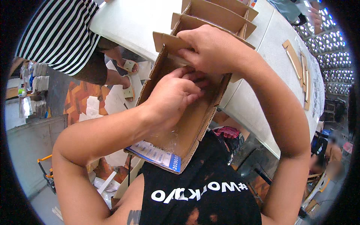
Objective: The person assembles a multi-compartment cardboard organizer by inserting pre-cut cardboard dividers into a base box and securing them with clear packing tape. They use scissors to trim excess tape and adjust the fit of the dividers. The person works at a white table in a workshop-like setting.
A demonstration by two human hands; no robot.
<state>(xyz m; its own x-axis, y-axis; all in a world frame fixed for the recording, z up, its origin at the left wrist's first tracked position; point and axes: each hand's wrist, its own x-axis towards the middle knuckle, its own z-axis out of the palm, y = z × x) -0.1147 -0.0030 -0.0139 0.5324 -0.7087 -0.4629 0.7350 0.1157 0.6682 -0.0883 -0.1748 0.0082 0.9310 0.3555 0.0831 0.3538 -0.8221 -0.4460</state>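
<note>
A long, open cardboard box (180, 125) slants away from my body, its near end by my shirt and its far part over the white table. Cardboard dividers (213, 15) cross its far half. My right hand (208, 48) grips the nearest cardboard divider (165, 41), fingers over its upper edge and thumb on the near side. Inside the box, just below it, is my left hand (176, 92). Its fingers are loosely bent and apart, with nothing visible between them; some tips are partly in shadow. A blue and white label (155, 153) covers part of the box's near end.
The white table (262, 93) extends to the right, with cardboard strips (300, 71) on it. At the upper left stands a person in a striped top (62, 33). Cardboard scraps (92, 107) lie on the floor at left. Another person (324, 153) is at the far right.
</note>
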